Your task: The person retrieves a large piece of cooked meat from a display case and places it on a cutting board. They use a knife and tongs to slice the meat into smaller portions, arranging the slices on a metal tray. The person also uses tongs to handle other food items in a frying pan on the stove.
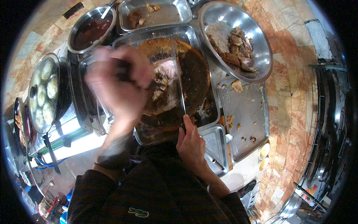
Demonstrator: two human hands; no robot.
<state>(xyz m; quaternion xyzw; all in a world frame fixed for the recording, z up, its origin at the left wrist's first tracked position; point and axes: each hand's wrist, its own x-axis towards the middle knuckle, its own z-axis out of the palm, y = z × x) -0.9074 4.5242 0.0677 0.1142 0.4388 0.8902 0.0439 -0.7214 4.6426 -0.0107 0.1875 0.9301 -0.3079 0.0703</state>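
Note:
My right hand (191, 142) grips a long knife (178, 75), its index finger stretched along the blade. The blade stands nearly edge-on over a round wooden chopping block (197, 75), against the right side of a piece of cooked meat (167, 70) with pale flesh and browned bits. My left hand (120, 75) is raised over the block's left side, strongly blurred, its fingers curled around a dark gap. Whether it holds something I cannot tell. It hides part of the block and the meat's left end. A metal tray (214, 112) lies under the block.
A steel bowl (263, 61) of meat pieces stands at the upper right, above a tray (249, 112) with scraps. A bowl of dark red sauce (92, 29) with a spoon is at the upper left. Farther left sits a glass-lidded pan (42, 92). Another tray (170, 16) lies behind.

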